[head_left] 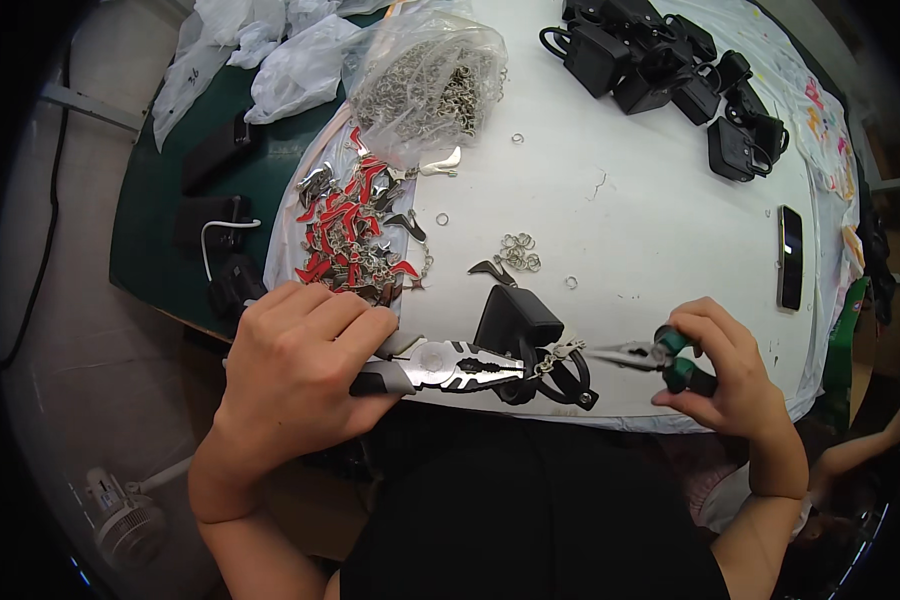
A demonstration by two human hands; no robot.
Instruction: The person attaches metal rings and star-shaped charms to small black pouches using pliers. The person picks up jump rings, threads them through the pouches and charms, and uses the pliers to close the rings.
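My left hand (305, 350) is closed round the grey-and-black handles of a pair of combination pliers (455, 366). Their jaw tips meet a short metal chain (544, 367) beside a small black case (520, 318) with a looped strap (574, 384). In my right hand (730, 370) are needle-nose pliers (630, 354) with green grips; their tips point left toward the chain's metal end piece, and whether they touch it is unclear. Just beyond the case lie a dark shoe-shaped charm (489, 270) and a small heap of metal rings (519, 253).
A pile of red and dark shoe-shaped charms (345, 225) lies at left, below a clear bag of chains (425, 95). Several black cases (660, 70) are heaped at the far right, with a phone (790, 258) nearer. Another person's arm (865, 447) shows at lower right.
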